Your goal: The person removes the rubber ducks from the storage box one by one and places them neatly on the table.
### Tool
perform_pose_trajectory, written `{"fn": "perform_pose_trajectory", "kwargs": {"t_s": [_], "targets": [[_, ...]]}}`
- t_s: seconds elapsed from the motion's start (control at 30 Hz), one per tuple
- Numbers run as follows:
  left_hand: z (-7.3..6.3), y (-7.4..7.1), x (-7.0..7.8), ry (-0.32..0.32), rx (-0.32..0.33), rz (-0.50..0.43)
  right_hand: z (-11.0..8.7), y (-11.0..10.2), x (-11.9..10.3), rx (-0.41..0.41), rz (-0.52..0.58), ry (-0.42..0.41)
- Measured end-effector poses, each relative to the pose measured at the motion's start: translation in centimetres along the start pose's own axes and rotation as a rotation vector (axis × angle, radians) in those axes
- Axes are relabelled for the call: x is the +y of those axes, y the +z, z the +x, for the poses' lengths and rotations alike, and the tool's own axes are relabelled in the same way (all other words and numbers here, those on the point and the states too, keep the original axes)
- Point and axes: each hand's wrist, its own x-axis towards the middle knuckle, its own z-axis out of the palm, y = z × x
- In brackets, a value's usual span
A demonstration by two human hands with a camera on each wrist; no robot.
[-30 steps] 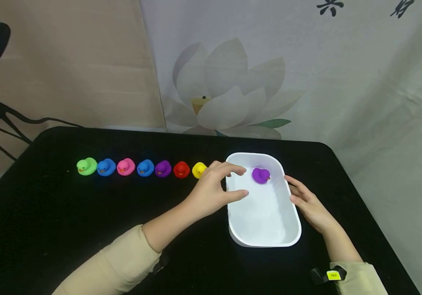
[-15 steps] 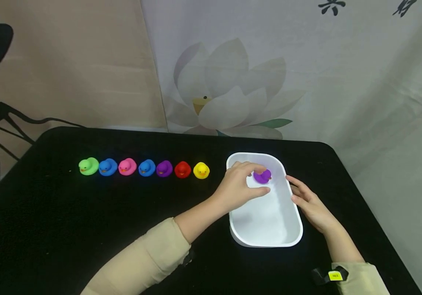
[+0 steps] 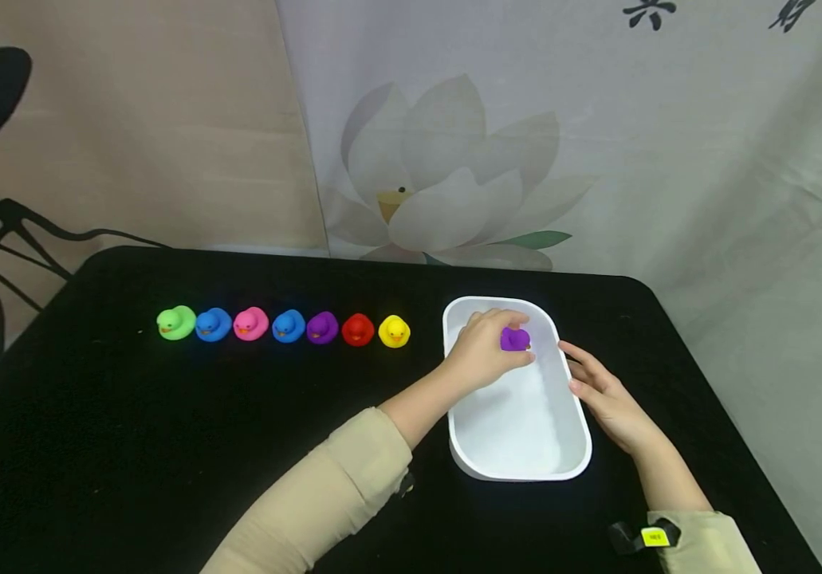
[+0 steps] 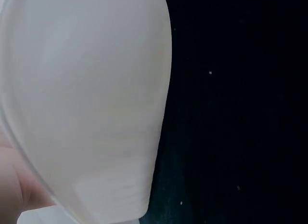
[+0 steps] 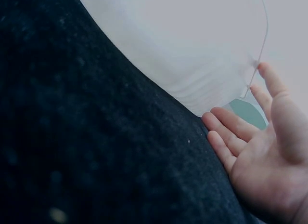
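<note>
A white plastic tray (image 3: 518,430) stands on the right half of the black table, and a purple rubber duck (image 3: 514,340) is in its far part. My left hand (image 3: 484,351) reaches over the tray's left rim, with the thumb and fingers curled round the duck from its near and far sides. In the left wrist view the tray's outer wall (image 4: 96,98) hides most of that hand. My right hand (image 3: 607,402) rests against the tray's right side. The right wrist view shows its fingers (image 5: 231,125) fairly straight, with fingertips at the rim and lower wall.
Left of the tray runs a row of rubber ducks: green (image 3: 176,323), blue, pink (image 3: 250,324), blue, purple (image 3: 322,328), red (image 3: 358,329) and yellow (image 3: 394,331). A printed curtain (image 3: 468,159) hangs behind the table (image 3: 131,446).
My left hand has moved right, from the tray's left rim to the purple duck inside, and its thumb and fingers have closed round it. My right hand has stayed at the tray's side.
</note>
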Motion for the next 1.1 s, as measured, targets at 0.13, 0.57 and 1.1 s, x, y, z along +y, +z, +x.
{"fn": "perform_pose_trajectory", "kwargs": {"t_s": [0.13,0.57,1.1], "targets": [[1.0,0.7,-0.4,-0.021,-0.015,0.031,-0.1,0.0,0.0,0.004,-0.004,-0.003],[3.0,1.5,-1.6,-0.102,-0.089,-0.009,-0.1,0.0,-0.1,0.002,-0.008,-0.016],[4.4,2.2,-2.8,-0.007,-0.203,0.069,0.0,0.0,-0.1,-0.007,0.0,-0.024]]}}
